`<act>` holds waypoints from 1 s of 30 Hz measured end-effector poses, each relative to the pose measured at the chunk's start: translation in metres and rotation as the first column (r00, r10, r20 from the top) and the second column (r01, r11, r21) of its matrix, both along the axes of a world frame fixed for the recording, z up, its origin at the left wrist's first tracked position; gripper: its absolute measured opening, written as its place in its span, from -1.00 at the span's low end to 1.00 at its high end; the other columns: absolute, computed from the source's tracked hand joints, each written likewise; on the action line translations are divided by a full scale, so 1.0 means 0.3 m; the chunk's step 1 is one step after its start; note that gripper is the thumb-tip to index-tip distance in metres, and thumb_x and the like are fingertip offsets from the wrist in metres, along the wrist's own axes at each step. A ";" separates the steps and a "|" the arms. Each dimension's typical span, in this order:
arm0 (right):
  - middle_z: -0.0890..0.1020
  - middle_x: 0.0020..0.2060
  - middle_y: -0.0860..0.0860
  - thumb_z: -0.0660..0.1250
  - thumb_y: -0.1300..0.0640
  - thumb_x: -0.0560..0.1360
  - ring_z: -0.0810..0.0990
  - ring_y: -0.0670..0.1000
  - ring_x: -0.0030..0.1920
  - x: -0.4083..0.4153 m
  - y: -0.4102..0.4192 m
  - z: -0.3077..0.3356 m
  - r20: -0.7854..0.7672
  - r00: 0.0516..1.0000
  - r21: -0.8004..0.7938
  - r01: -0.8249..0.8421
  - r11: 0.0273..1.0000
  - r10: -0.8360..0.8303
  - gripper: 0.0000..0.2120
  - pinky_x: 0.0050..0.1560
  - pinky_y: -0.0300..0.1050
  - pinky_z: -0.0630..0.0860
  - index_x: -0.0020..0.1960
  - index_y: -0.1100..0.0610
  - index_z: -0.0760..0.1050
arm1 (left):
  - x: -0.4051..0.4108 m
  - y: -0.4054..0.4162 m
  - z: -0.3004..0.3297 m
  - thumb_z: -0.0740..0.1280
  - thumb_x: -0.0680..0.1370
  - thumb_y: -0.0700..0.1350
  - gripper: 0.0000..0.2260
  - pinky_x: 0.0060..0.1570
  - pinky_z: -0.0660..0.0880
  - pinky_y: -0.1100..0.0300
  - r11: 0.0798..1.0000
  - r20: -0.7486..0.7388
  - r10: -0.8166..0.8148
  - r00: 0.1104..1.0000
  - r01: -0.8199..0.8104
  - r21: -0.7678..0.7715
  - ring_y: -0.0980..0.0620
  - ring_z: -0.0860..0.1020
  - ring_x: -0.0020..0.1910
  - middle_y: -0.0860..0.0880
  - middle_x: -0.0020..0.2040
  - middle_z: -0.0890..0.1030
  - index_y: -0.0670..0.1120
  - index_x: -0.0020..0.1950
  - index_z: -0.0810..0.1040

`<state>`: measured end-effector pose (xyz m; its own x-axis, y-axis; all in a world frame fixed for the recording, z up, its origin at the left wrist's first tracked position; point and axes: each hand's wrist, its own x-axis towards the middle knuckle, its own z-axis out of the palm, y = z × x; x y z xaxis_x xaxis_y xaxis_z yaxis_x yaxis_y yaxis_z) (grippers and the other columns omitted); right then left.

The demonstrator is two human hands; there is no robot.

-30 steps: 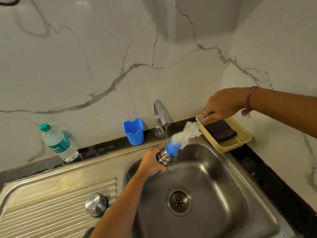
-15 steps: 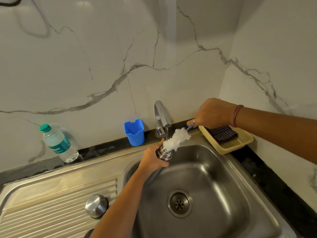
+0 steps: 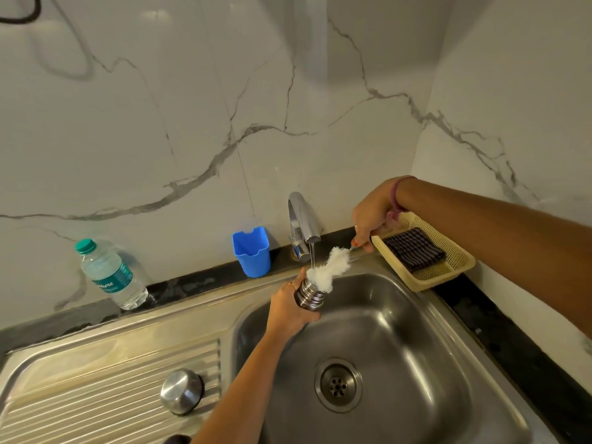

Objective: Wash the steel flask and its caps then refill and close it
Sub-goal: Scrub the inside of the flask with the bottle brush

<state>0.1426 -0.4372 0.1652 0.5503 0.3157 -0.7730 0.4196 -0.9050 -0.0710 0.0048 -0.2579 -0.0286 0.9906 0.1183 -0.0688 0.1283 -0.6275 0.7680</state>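
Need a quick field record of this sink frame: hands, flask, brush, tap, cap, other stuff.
left hand: grips the flask over the sink, mouth tilted up toward the tap
right hand: holds the handle of the brush
brush: white bristles partly inside the flask mouth
tap: running, thin stream falls at the flask mouth
cap: dome up on the ribbed drainboard
water bottle: on the counter, far left
blue cup: beside the tap
basket: right of the sink, holds a dark cloth
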 end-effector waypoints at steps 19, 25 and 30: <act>0.36 -0.53 -0.08 0.24 -0.12 0.57 0.22 -0.09 -0.53 -0.014 0.012 0.006 0.006 0.993 0.035 -0.115 0.993 0.115 -0.66 -0.41 -0.23 0.24 -0.21 0.04 0.65 | -0.027 -0.027 -0.017 0.59 0.31 -0.15 -0.08 0.22 0.47 0.20 0.995 0.045 0.075 0.996 -0.072 -0.063 0.07 0.53 0.17 0.01 0.23 0.56 0.01 0.58 0.22; 0.46 -0.36 -0.12 0.17 -0.10 0.60 0.44 -0.04 -0.25 -0.032 0.016 -0.038 0.255 0.891 -0.047 -0.376 0.925 0.375 -0.68 -0.05 -0.10 0.45 -0.02 0.04 0.63 | -0.025 -0.017 -0.021 0.59 0.32 -0.11 -0.09 0.27 0.48 0.09 0.994 0.034 0.108 0.994 -0.107 -0.036 0.03 0.53 0.20 -0.02 0.25 0.55 0.00 0.58 0.22; 0.43 -0.32 -0.07 0.00 -0.09 0.66 0.42 -0.04 -0.28 -0.097 0.017 -0.025 0.539 0.416 -0.338 -0.690 0.640 0.732 -0.61 -0.23 -0.16 0.33 0.27 0.06 0.47 | -0.022 0.009 -0.032 0.59 0.31 -0.09 -0.13 0.16 0.51 0.17 0.997 0.032 0.079 0.996 -0.078 -0.026 0.08 0.56 0.11 0.04 0.15 0.59 0.04 0.55 0.28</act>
<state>0.1134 -0.4319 0.1579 0.4693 0.7840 -0.4064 0.8407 -0.2558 0.4773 -0.0018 -0.2552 -0.0382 0.9802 0.1941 -0.0403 0.1507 -0.5975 0.7876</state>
